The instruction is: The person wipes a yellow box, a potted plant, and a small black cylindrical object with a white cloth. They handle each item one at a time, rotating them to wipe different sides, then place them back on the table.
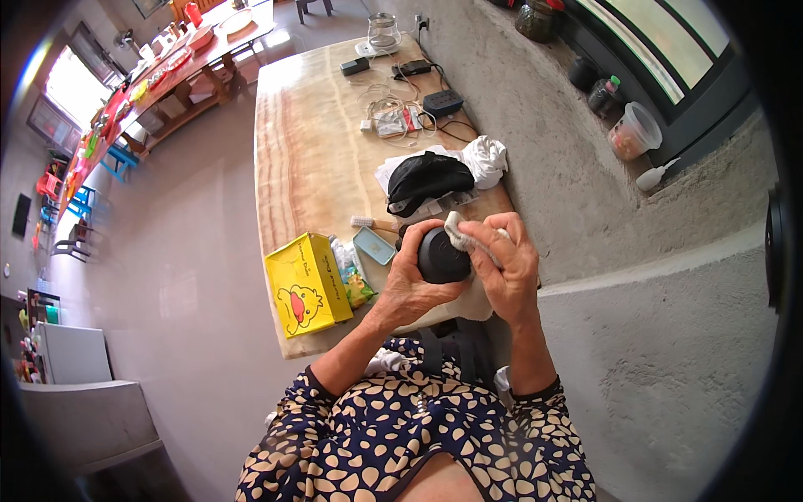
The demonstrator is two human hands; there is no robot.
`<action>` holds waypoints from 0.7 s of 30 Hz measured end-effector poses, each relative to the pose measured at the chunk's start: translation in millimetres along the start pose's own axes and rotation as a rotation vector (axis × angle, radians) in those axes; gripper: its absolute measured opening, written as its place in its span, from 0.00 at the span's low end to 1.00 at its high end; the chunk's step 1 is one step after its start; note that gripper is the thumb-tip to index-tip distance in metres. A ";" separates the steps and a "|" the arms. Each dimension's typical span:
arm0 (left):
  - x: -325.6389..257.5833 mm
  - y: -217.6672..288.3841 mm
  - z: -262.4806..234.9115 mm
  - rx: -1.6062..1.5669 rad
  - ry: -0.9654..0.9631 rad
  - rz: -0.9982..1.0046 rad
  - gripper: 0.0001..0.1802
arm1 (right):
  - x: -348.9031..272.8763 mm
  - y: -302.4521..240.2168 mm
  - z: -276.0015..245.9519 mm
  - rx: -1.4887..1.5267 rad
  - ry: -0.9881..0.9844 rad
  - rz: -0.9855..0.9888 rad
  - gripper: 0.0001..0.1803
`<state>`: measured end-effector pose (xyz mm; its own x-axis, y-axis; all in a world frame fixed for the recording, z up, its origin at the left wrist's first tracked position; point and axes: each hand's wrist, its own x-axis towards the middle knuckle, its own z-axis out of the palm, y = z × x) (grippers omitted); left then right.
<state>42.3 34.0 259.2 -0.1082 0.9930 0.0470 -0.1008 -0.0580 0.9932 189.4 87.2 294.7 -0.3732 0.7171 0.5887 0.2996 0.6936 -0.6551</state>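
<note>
My left hand (pixel 408 280) is wrapped round a dark, smooth object with a round end (pixel 443 256), perhaps a cup or bottle, held over the near edge of the table. In my right hand (pixel 512 266) a whitish cloth (pixel 456 233) is pinched and pressed against the object's upper right side. The rest of the object is hidden by my fingers. Just left of my hands lie a shallow blue-grey tray (pixel 374 246) and a brush (pixel 362 222) with pale bristles. A black pouch (pixel 429 180) lies beyond them.
At the table's near left stands a yellow box (pixel 303 284) with a duck picture, beside a colourful packet (pixel 355 280). Farther back are a bundled white cloth (pixel 485 161), tangled cables (pixel 393 111) and a glass jar (pixel 383 35). A rough grey wall (pixel 585 209) bounds the right.
</note>
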 end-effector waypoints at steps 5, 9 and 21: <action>-0.3 -11.2 -6.6 0.082 -0.006 0.072 0.40 | -4.2 -13.4 -4.4 -0.099 -0.117 -0.186 0.19; -2.3 -12.2 -5.2 0.098 -0.002 0.084 0.39 | -4.7 -16.9 -6.6 -0.148 -0.166 -0.271 0.18; -7.9 -4.4 3.1 0.216 0.058 0.162 0.36 | -1.0 -0.7 3.5 -0.098 -0.110 -0.122 0.17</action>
<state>46.7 26.7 254.8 -0.1626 0.9647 0.2074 0.1354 -0.1864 0.9731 186.4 85.7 292.9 -0.5043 0.6192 0.6019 0.3281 0.7821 -0.5297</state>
